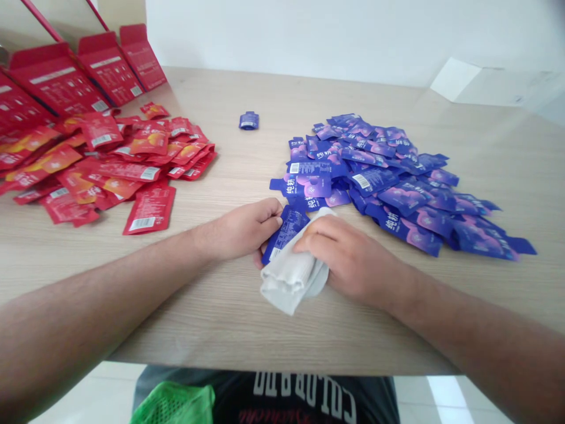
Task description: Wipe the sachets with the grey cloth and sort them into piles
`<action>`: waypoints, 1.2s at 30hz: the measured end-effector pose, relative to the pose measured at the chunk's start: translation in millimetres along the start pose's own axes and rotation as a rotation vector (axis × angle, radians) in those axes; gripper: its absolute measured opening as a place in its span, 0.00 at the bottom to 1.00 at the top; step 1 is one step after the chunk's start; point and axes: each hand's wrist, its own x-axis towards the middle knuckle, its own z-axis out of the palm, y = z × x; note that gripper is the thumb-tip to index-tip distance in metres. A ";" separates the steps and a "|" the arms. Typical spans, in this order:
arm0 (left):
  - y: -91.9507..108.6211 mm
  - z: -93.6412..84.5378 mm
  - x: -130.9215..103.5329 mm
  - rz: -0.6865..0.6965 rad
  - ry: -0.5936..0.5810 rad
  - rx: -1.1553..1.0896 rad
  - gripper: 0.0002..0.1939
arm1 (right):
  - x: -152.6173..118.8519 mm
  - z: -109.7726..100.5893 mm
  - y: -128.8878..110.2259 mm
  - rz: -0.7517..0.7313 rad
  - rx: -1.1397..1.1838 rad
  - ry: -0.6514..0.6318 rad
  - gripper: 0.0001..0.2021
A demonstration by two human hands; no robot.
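From my remote place, I see the left hand (249, 232) closed on one blue pouch (289, 228), which shows its printed back side. The right hand (348, 253) is clamped on a folded white cloth (293, 274), and this cloth covers a part of the pouch. The two hands are near each other, above the table (212, 333), just beside the near edge of the blue pile (388, 176). The pouches look flat; what they contain I cannot tell. On the left side lies the red pile (110, 159) of pouches, in front of the upright red boxes (57, 82); the inside of these boxes is hidden to me. One small blue packet (249, 121) lies between the two piles, farther back. At the back right there is a white box (481, 85), its content also hidden. A green mesh item (176, 406) is below the table edge.
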 end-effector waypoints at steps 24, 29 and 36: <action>2.0 4.5 -4.2 0.167 -0.089 -0.008 0.08 | 3.1 3.2 10.4 0.007 0.085 0.191 0.10; 2.0 4.5 -5.9 0.192 -0.099 -0.008 0.08 | 3.6 0.1 9.3 -0.012 0.088 0.161 0.10; 0.9 5.8 -4.8 0.158 -0.019 -0.021 0.07 | 3.2 8.0 -12.2 -0.118 0.012 0.025 0.07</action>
